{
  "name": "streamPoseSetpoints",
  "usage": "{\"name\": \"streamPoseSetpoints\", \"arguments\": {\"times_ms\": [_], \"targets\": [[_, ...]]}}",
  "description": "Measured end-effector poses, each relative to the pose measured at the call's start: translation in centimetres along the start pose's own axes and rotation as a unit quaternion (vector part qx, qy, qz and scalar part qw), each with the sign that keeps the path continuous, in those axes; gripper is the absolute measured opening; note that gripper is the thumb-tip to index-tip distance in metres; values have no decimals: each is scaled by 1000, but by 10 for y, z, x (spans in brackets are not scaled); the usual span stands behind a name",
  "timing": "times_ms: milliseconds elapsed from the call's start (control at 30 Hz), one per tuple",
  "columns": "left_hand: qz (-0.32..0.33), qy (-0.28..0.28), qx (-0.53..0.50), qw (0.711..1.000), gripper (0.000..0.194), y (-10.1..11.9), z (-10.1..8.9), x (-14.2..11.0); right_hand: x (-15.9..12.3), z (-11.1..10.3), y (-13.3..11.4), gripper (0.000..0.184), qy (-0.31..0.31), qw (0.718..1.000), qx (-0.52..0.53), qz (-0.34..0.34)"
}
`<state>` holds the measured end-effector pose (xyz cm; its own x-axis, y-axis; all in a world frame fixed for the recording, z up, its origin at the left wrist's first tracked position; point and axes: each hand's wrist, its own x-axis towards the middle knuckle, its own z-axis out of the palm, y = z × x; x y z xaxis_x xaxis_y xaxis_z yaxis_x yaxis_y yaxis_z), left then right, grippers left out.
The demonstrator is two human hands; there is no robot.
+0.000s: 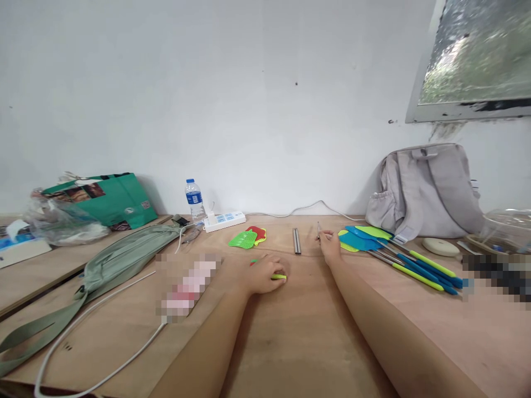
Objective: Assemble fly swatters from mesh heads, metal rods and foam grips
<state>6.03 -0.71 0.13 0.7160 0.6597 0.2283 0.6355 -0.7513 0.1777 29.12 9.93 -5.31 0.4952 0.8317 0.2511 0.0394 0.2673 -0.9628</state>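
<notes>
My left hand point(265, 275) lies on the table with its fingers curled over a yellow-green handle point(279, 276). Bits of green and red show at its far side, mostly hidden by the hand. With closed fingers, my right hand point(331, 246) pinches a thin metal rod point(318, 228), whose tip points away from me. Between the hands and a little farther off lie metal rods point(296, 241) side by side. Beyond my left hand rest a green fly swatter head point(243, 239) and a red one point(259, 233) with a yellow one partly under it.
Several fly swatters with blue heads point(360, 241) and long handles point(435, 271) lie at right, before a grey backpack point(431, 188). A power strip point(225, 221), water bottle point(194, 199), white cable point(103, 301), green-grey bag point(128, 257) and green shopping bag point(120, 199) are at left.
</notes>
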Motion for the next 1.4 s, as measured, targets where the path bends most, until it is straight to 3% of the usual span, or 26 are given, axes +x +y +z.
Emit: {"name": "streamPoseSetpoints", "arguments": {"times_ms": [167,267,433,600,733,867,1167,1400], "targets": [[24,14,-24,999,21,11,0,2,2,0,-1,38,27,995,96,24],[7,32,-20,999,25,17,1,4,0,1,-4,41,8,990,137,30],[-44,81,-7,996,29,22,-2,5,-11,7,-12,40,-82,980,181,34],[-95,131,-15,987,29,15,-3,4,-23,9,-26,28,-181,960,209,48],[-115,165,-35,979,22,10,-2,5,-36,8,-37,47,-269,935,215,78],[-126,181,-49,974,19,9,0,6,-52,15,-44,56,-320,917,217,100],[-134,213,-108,962,16,8,1,7,-64,25,-48,56,-357,899,224,118],[-98,180,-127,970,19,10,-5,5,-66,25,-49,46,-348,897,243,126]]}}
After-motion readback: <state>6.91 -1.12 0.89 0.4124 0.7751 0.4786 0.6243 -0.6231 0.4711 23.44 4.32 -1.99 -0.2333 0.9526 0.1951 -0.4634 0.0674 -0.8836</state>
